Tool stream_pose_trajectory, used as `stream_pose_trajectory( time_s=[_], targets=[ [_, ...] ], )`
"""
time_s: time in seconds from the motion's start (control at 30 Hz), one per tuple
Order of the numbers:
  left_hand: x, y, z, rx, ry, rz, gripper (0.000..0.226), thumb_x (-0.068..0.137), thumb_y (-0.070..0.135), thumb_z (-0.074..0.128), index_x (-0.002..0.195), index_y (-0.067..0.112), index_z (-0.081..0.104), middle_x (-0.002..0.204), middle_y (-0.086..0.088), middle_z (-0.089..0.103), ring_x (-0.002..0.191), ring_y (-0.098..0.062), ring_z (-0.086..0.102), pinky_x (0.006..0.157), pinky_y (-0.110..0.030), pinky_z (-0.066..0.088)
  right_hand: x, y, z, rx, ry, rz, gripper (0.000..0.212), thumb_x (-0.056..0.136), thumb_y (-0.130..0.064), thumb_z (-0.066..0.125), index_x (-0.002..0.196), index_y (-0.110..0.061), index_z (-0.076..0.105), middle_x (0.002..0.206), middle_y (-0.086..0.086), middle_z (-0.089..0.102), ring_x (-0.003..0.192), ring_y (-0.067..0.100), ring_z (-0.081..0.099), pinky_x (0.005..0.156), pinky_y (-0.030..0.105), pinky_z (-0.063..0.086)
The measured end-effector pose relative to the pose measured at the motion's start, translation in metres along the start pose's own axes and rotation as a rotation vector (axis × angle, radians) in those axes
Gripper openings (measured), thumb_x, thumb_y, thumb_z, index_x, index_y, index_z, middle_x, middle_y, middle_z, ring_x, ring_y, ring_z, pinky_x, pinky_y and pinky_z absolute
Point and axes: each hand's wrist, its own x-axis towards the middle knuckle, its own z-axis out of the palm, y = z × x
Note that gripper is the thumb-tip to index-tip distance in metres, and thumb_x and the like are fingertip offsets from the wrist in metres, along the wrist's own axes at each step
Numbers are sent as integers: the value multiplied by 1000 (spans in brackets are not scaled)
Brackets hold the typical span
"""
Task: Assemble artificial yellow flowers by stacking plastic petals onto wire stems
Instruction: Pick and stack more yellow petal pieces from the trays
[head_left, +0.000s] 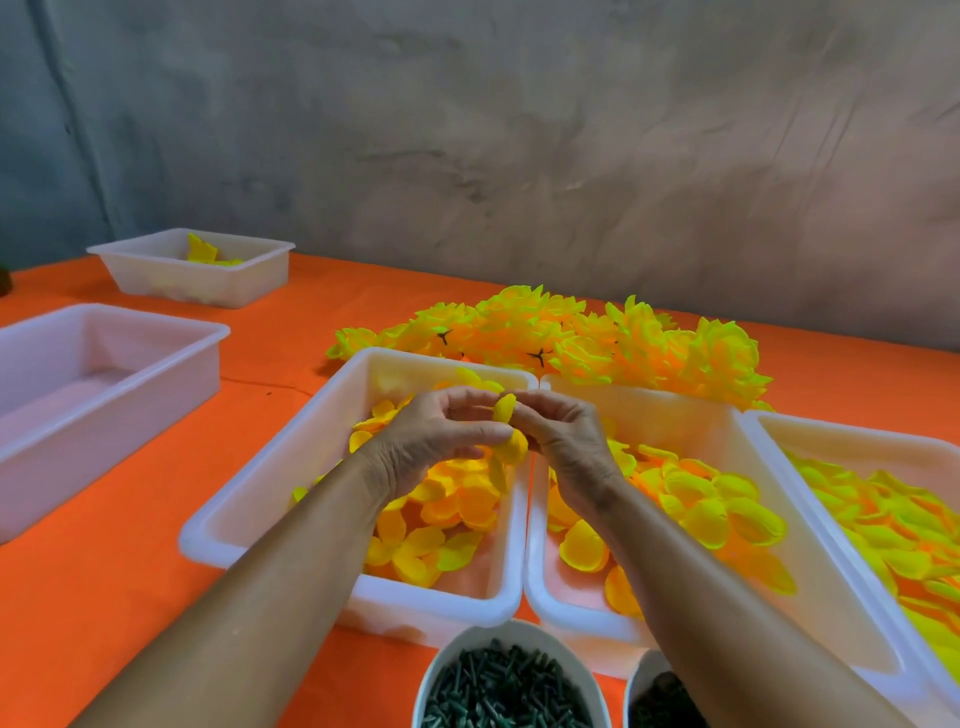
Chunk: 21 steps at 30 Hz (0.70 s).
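A heap of finished flowers (571, 338) lies on the counter (104, 597); both hands, left (436, 441) and right (566, 441), pinch a petal cluster (506, 426). Trays of loose petals (457, 509) suggest many remain.

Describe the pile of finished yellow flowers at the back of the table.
The finished yellow flowers lie heaped in a loose row on the orange tablecloth, right behind the two middle white bins. Their layered petals look like thin plastic, yellow-green with orange shading. Two dark star-shaped bases face up. No hand touches them.
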Motion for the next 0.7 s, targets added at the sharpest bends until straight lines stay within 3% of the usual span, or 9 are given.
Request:
stream_pose_trajectory(
  time_s=[0.1, 0.23, 0.37, 0.47, 0.57, 0.7],
  targets=[
    [0, -3, -1, 46, 81, 70, 29, 72, -4, 75, 98, 8, 68, 84, -2, 69, 72, -6, 63, 63, -17, 50, 2, 0, -3, -37, -24, 26, 9, 86, -1, 62, 91, -3, 69, 68, 1, 70, 60, 9, 64, 57, 19, 52],
    [-1, -3, 1, 69, 118, 115, 21, 75, -10, 70, 89, 6, 67, 74, -1, 66, 61, 1, 60, 58, -14, 48, 3, -3, -5, -7, -53, 59, 6, 86, -4, 63, 88, -3, 68, 66, 1, 68, 58, 8, 64, 56, 19, 53],
    [-3, 2, -2, 85, 172, 133, 15, 77, -3, 71, 86, 9, 67, 72, 1, 66, 60, 1, 60, 55, -14, 47, 3, 0, -2, -46, -63, 62, 17, 78, 2, 69, 94, -4, 68, 68, -2, 70, 61, 6, 65, 58, 19, 51],
    [-1, 11, -12, -142, 361, 144, 4, 88, 9, 64, 87, 13, 65, 81, -2, 66, 68, -7, 61, 56, -17, 48, 6, 0, -4, 102, -4, 100, 24, 82, 6, 62, 102, -7, 66, 80, 3, 68, 65, 6, 64, 61, 18, 52],
    [-1, 18, -25, -329, 509, 120, 20, 97, 23, 50, 85, 14, 64, 86, -3, 68, 71, -11, 63, 59, -20, 47, 8, -1, -6, 156, -26, 106, 25, 84, 6, 60, 100, -12, 66, 92, 6, 65, 72, 7, 66, 63, 17, 53],
    [0, 17, -27, -307, 521, 49, 30, 99, 31, 44, 83, 15, 63, 86, -3, 68, 71, -13, 62, 61, -24, 46, 9, -3, -7, 219, -31, 100, 26, 84, 7, 59, 98, -13, 66, 92, 3, 67, 75, 9, 68, 64, 18, 54]
  ],
)
